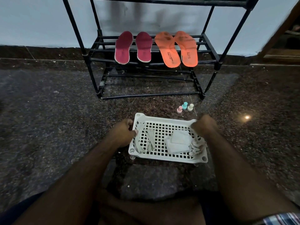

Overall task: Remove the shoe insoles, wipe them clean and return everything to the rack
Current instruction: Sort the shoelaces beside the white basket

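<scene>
Insoles on the rack, both hands on the tray

Insoles lie in two pairs on the lower barred shelf of the black rack [217, 65], which stands against the pale wall. The maroon pair [133, 47] sits on the left of that shelf, the orange pair [176, 48] on the right, all four sole-up with heels toward the camera and hanging slightly over the front bar. The orange ones overlap each other near the toes.

Well in front of the rack, on the dark speckled floor [48, 111], stands a white perforated tray [162, 125]. The left hand [124, 133] grips the tray's left rim, fingers curled over the edge and thumb against the side. The right hand [203, 125] closes over the right rim near the far corner. So the hands are set apart, one on each side of the tray, and both are far from the insoles.

Inside the tray lie pale laces [146, 139] on the left, folded white wipes [178, 142] toward the right, and a bunched whitish cloth [197, 147] at the right edge, just below the right hand.

Between tray and rack, three small bottles [185, 107] stand close together on the floor: pink, teal and cream.
</scene>
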The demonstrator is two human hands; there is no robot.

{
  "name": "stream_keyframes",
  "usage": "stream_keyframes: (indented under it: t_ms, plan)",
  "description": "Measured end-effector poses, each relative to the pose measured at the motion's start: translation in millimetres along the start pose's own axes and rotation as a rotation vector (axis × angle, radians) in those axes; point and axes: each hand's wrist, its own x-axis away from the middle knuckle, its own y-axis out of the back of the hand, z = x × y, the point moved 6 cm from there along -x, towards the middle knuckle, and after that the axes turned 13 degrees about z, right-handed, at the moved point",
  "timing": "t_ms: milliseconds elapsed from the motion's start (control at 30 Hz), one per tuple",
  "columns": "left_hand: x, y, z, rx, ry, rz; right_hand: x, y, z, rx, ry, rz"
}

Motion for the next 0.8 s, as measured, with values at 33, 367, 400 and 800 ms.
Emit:
stream_keyframes:
  t_ms: [33,367,400,800]
  plan:
    - [-1.6,-0.8,1.9,0.011,0.001,0.002,-0.4,-2.6,3.3,-0.006,0.009,0.000]
    - [8.8,16.0,-10.9,0.025,-0.124,-0.218,15.0,15.4,24.7,0.082,0.249,0.212]
    - [16.3,13.1,-21.2,0.022,-0.172,-0.226,19.9,10.5,26.0,0.185,0.274,0.318]
    - [36.1,-111.1,-108.6,-0.599,-0.372,0.035,42.0,-28.1,-3.5,0.641,0.426,0.340]
